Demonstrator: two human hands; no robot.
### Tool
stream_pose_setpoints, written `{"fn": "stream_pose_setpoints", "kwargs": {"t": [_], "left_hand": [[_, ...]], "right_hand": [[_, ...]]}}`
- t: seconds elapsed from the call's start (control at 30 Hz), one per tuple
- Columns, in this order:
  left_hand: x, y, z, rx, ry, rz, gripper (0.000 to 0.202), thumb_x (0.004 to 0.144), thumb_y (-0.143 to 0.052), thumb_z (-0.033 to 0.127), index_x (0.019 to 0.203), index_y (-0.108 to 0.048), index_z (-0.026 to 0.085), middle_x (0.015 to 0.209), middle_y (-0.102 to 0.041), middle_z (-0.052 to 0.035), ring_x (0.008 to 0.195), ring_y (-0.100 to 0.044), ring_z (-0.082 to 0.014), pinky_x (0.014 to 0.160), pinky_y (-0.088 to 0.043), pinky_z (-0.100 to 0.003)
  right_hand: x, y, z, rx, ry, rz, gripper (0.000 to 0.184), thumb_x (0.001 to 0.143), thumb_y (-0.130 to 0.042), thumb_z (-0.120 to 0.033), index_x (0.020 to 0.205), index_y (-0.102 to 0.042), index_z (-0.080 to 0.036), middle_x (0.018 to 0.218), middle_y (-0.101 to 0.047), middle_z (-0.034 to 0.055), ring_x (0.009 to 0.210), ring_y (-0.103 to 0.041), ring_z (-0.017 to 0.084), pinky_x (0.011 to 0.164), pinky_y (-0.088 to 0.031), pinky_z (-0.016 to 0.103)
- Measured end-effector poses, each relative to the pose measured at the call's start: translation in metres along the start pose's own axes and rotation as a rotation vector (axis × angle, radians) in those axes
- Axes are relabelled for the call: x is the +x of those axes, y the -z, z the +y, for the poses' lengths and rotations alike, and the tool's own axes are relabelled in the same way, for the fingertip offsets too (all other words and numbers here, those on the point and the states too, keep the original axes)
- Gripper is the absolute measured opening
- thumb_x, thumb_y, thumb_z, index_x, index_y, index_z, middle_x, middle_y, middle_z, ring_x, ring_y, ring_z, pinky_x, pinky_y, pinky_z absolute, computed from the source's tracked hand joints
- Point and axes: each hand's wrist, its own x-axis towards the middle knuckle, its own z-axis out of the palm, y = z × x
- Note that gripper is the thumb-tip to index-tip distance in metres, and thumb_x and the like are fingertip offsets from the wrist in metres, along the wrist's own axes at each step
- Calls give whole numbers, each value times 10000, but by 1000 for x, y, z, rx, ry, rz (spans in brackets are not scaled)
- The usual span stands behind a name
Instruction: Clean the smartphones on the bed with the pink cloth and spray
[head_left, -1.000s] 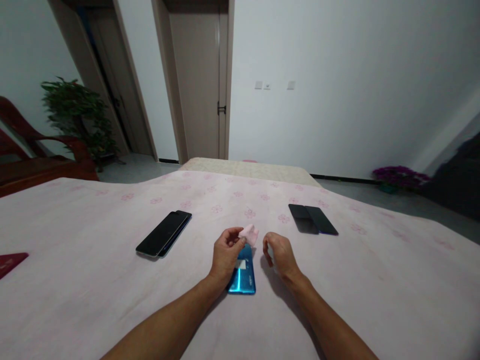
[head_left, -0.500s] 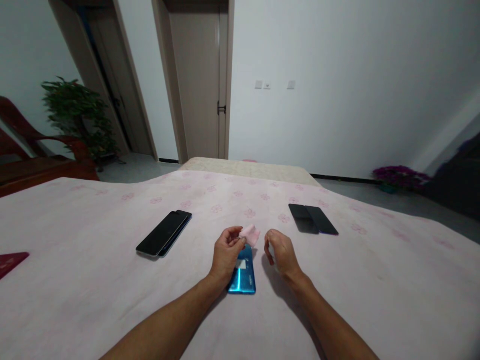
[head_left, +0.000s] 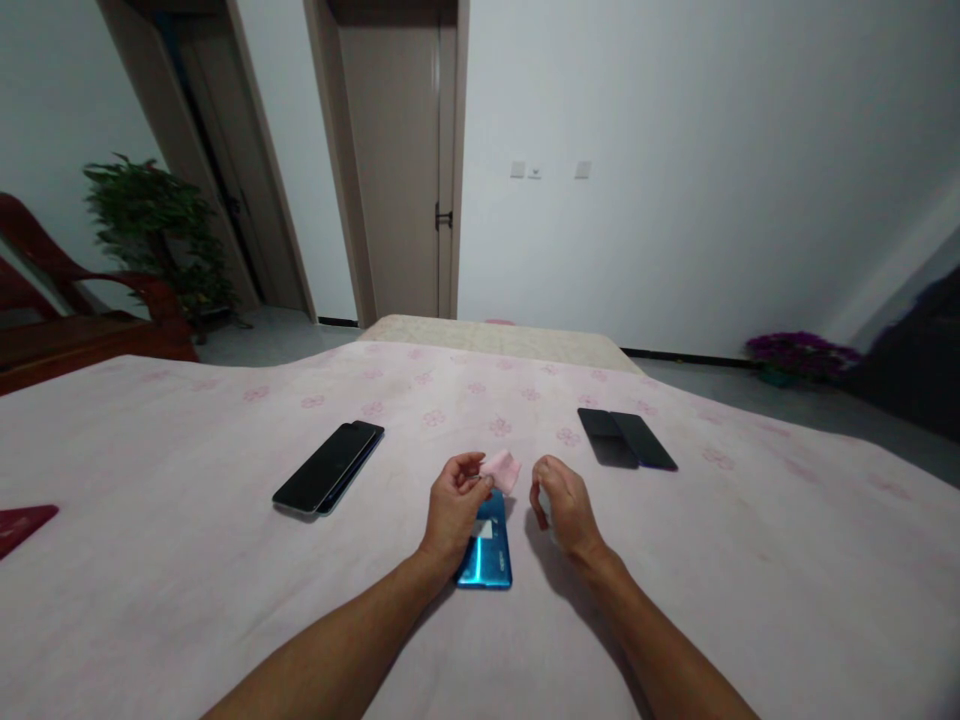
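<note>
Between the thumb and fingers of my left hand (head_left: 452,505) is a small pink cloth (head_left: 501,470), its free end pointing right. Below that hand a shiny blue phone (head_left: 487,555) lies back up on the tablecloth, with a whitish patch on it. My left hand hides part of the phone's left and upper side. To the right of the cloth, my right hand (head_left: 564,505) is closed, apart from both cloth and phone. Something pale shows by its curled fingers, too small to make out.
Two dark phones (head_left: 326,470) lie overlapped on the left of the pink flowered tablecloth (head_left: 300,620). On the right are two more dark phones (head_left: 626,440), side by side. A dark red object (head_left: 22,525) sits at the left edge. Beyond stand a wooden chair (head_left: 97,320) and a plant (head_left: 157,235).
My right hand has shifted very slightly up and to the right. My left hand still holds the pink cloth, and the phones have not moved.
</note>
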Motion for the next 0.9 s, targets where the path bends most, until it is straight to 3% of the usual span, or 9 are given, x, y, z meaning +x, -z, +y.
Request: {"fn": "stream_pose_setpoints", "kwargs": {"t": [0.2, 0.37, 0.5, 0.6, 0.7, 0.77, 0.9], "left_hand": [[0, 0, 1, 5, -22, 4, 428, 677, -786, 283, 1058, -641, 152, 918, -700, -48, 774, -658, -141, 670, -488, -228], [0, 1, 0, 17, -26, -7, 429, 711, -772, 292, 1088, -624, 151, 955, -685, -53, 814, -659, -142, 701, -495, -232], [2, 3, -2, 17, -28, 3, 465, 698, -784, 299, 1108, -621, 152, 966, -677, -56, 830, -658, -146, 716, -501, -237], [7, 7, -4, -4, -26, 26, 503, 680, -798, 316, 1122, -615, 160, 976, -668, -53, 818, -663, -145, 710, -507, -241], [14, 14, -8, -23, -33, 66, 536, 684, -796, 336, 1153, -598, 169, 1007, -654, -54, 802, -665, -139, 699, -509, -245], [19, 18, -11, -34, -44, 84, 546, 695, -789, 347, 1169, -582, 172, 1030, -650, -59, 800, -666, -137, 696, -509, -248], [25, 22, -16, -41, -55, 69, 549, 712, -780, 352, 1181, -563, 168, 1049, -655, -73, 808, -670, -144, 701, -511, -261]], "right_hand": [[0, 0, -3, 57, -20, -4, 315, 903, -431, -488, 696, -426, -251, 423, -402, -79, 330, -348, 107, 363, -272, 246], [-2, -1, -2, 38, 4, 6, 325, 892, -452, -469, 658, -427, -244, 436, -432, -66, 348, -376, 103, 372, -311, 239], [9, 11, 3, 142, -9, 80, 348, 895, -454, -550, 772, -499, -227, 438, -458, -73, 332, -364, 101, 350, -259, 225], [25, 42, 2, 248, 17, 256, 436, 866, -486, -646, 834, -539, -215, 442, -477, -69, 341, -387, 102, 352, -253, 216], [35, 89, 1, 222, 79, 553, 478, 832, -512, -686, 801, -553, -210, 461, -495, -59, 350, -421, 103, 360, -281, 222], [33, 124, 3, 106, 119, 772, 464, 840, -491, -662, 761, -567, -211, 456, -482, -60, 357, -432, 115, 362, -288, 230], [15, 181, 17, -244, 30, 1019, 367, 840, -521, -552, 754, -601, -204, 526, -491, -47, 434, -467, 134, 429, -353, 259]]}}
